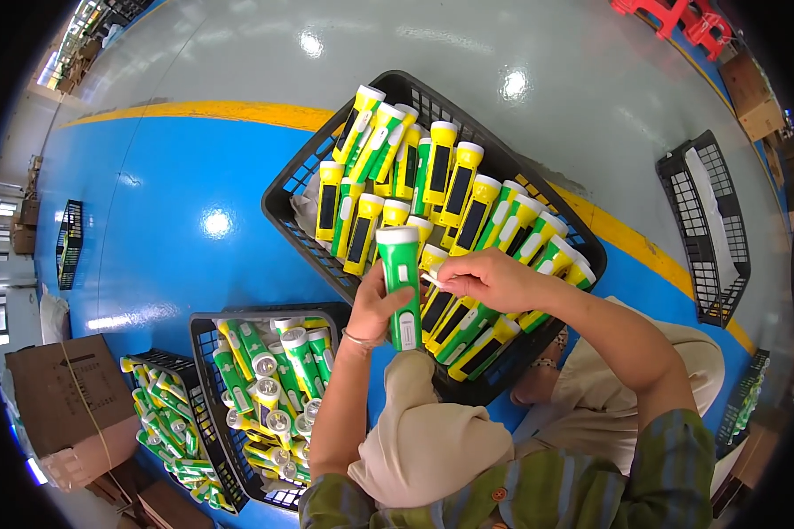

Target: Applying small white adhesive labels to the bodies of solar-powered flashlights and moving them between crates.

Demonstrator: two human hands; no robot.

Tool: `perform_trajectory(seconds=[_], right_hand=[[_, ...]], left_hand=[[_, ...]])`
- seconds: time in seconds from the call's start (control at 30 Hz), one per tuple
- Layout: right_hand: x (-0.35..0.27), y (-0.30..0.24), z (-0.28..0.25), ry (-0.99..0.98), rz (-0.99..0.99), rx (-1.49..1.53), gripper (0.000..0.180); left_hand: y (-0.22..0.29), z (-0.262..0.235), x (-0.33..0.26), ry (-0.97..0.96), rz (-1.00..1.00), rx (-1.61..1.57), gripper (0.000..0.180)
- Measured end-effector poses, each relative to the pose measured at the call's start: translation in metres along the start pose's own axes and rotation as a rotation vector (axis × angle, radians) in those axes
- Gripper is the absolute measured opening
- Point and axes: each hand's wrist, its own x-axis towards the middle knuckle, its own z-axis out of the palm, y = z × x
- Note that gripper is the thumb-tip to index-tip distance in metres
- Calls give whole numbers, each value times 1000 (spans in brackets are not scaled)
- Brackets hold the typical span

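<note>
your largest black crate (295, 181) looks mostly full, left hand (372, 307) gripping a green flashlight (403, 263), right hand (487, 277) pinching a white piece (433, 280), jumbled flashlights (301, 354) left of that crate.

The white piece (431, 280) (partly covered by the right hand (490, 279)) is too small to identify.

Two bare hands: one left hand (378, 304), one right hand (490, 278). One held flashlight (403, 291) in the left, one small white item (430, 279) in the right. One large black crate (273, 201) in the middle, its packed flashlights (460, 182) over twenty — too overlapped for an exact count. Two filled crates (201, 353) near left, contents too jumbled to number. One crate with a sheet (679, 189) at right — one white sheet (711, 207) inside. One big cardboard box (66, 397) near left.
</note>
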Motion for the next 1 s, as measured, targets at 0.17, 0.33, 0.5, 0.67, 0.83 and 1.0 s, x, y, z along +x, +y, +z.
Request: perform_trajectory(seconds=[0.17,0.33,0.5,0.67,0.83,1.0], right_hand=[[1,7,3,-87,-39,31,10],[0,6,4,-90,-42,-6,11],[0,2,6,-56,-29,-29,9],[3,-2,11,136,-10,-213,12],[3,-6,16,297,-88,-445,15],[4,-7,15,232,-24,-461,15]], left_hand=[[-6,19,-6,34,165,504,66],[4,36,-15,13,325,801,72],[-6,36,-13,112,419,770,55],[-15,37,-13,241,371,619,40],[-13,35,-13,149,324,278,39],[-13,40,-14,105,357,264,41]])
